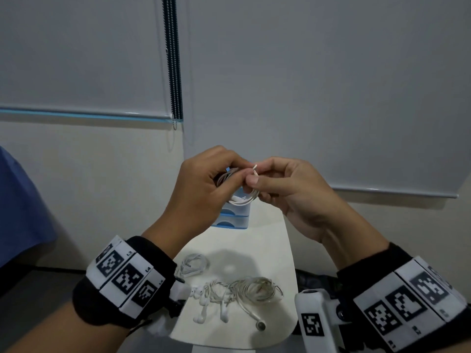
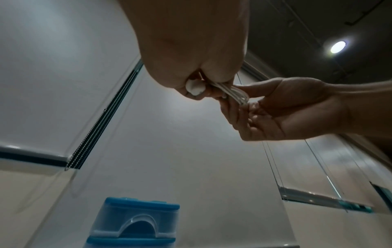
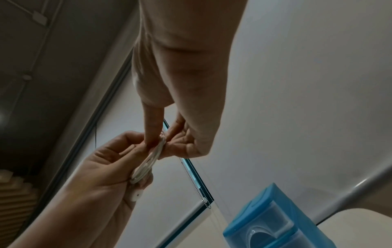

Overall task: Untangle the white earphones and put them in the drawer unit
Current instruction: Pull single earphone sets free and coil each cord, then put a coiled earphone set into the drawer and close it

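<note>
Both hands meet at centre frame in the head view, hiding most of the coiled white earphones [image 1: 240, 197] held between them. Only a cable loop hangs below the fingers, and a plug tip pokes up above. The left hand [image 1: 204, 189] grips the coil, fingers curled round it; the right hand [image 1: 288, 189] pinches the cable. Behind them, the blue drawer unit [image 1: 233, 219] is largely hidden. Lower down, more tangled earphones [image 1: 237, 294] lie on the white table [image 1: 275, 245].
</note>
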A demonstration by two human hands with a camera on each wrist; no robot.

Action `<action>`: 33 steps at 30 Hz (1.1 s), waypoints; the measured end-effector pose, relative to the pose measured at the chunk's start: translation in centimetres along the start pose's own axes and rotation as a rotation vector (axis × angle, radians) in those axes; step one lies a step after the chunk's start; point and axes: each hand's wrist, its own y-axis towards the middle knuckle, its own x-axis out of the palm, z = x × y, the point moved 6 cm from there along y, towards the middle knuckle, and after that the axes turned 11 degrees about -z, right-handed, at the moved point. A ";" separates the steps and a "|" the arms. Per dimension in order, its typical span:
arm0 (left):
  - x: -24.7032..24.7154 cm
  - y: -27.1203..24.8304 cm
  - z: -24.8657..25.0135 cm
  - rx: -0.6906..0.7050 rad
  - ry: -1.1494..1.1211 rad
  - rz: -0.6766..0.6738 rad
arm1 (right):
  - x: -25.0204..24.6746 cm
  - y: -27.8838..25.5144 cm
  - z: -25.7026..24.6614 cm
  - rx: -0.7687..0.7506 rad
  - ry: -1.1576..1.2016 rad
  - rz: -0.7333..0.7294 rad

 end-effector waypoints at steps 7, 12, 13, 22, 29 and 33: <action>1.3 -0.5 0.0 -0.142 -0.335 -0.165 | -0.9 -0.8 0.6 0.054 0.150 -0.011; 0.7 0.1 0.9 -0.167 -0.359 -0.175 | -0.7 -1.2 -1.0 0.005 -0.132 -0.050; 0.6 0.2 0.9 -0.184 -0.371 -0.181 | -0.8 -1.4 -1.5 -0.011 -0.273 -0.030; 2.4 -0.7 -1.4 -0.469 -0.310 -0.409 | 0.1 -1.1 -0.3 0.058 -1.305 -0.125; 2.9 -3.3 -4.0 -0.533 -0.299 -0.352 | -0.4 -2.3 2.2 0.058 -1.044 -0.231; 4.6 -4.1 -4.1 -0.517 -0.236 -0.431 | -0.9 -1.7 5.5 0.176 -0.823 -0.209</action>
